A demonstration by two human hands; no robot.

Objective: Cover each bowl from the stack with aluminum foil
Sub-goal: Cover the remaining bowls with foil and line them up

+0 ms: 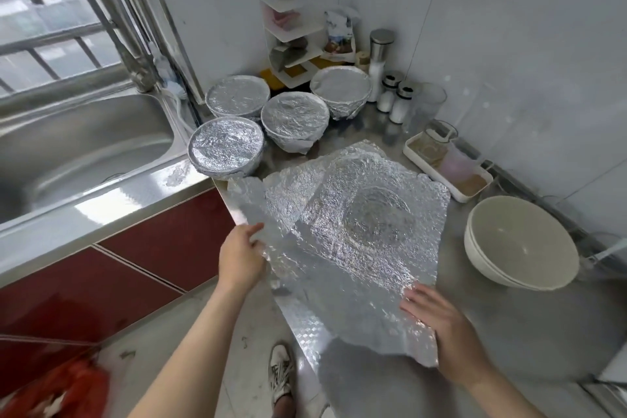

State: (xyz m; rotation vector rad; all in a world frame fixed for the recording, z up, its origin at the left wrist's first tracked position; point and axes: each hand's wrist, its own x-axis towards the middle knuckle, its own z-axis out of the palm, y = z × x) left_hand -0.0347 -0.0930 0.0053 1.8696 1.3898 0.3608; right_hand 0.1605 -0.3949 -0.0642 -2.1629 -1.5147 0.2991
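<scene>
4 foil-covered bowls [295,115] stand finished at the back corner of the counter [509,332], beside the sink [84,146]. The stack [522,244], seemingly 2 bare bowls, waits near the right edge. Your left hand [242,258] pinches the left edge of the foil sheet [356,231]; your right hand [441,322] presses straight fingers on its near corner.

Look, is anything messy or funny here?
Yes. The foil sheet on the counter is wrinkled, has a round dent pressed in its middle, ragged torn edges, and its near part hangs off the counter edge. The left hand grips its left edge; the right hand rests flat on it.
</scene>
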